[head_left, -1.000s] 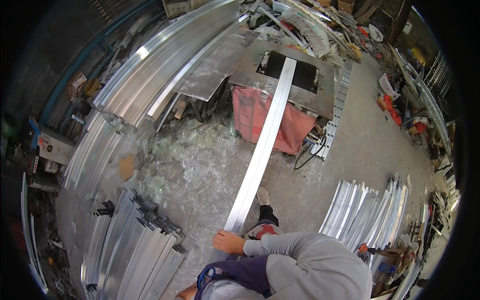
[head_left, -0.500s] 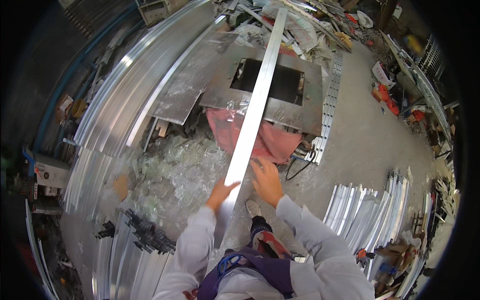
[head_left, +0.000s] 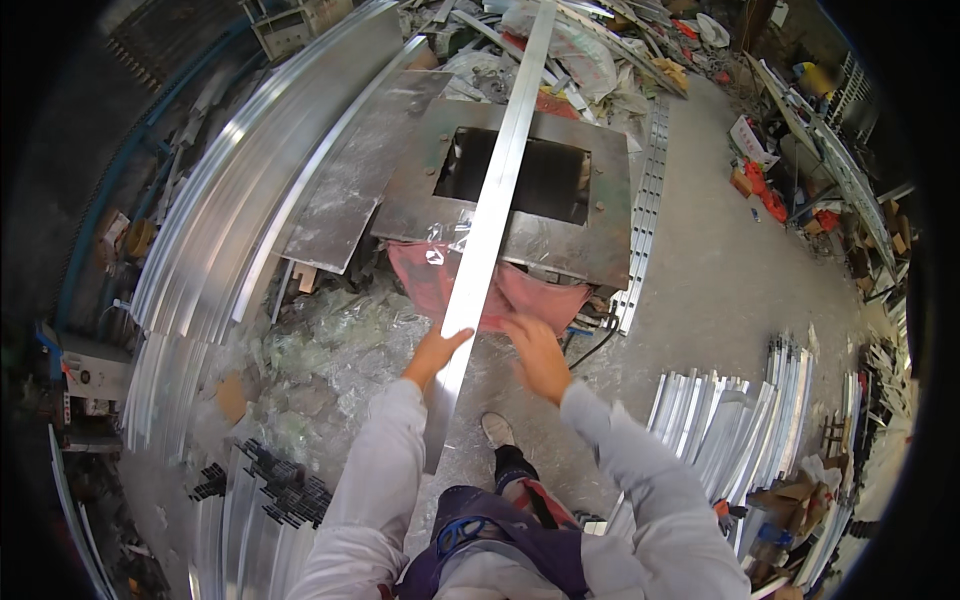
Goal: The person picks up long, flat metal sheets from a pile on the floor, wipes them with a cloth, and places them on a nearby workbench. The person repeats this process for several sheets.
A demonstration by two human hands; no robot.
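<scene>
The left hand (head_left: 434,354) is holding the long metal bar (head_left: 490,215) toward its near end, thumb lying over the top, other fingers partly hidden. The right hand (head_left: 543,362) is hovering just right of it, fingers loosely spread, gripping nothing. Lengthwise, the bar is stretching forward across the near and far edges of the table (head_left: 560,250).

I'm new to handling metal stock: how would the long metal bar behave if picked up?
The long metal bar shows no clear sag, so it is probably stiff. Its shiny face may feel slippery. Most of it reaches beyond the left hand, so lifting there may tip it forward.
</scene>
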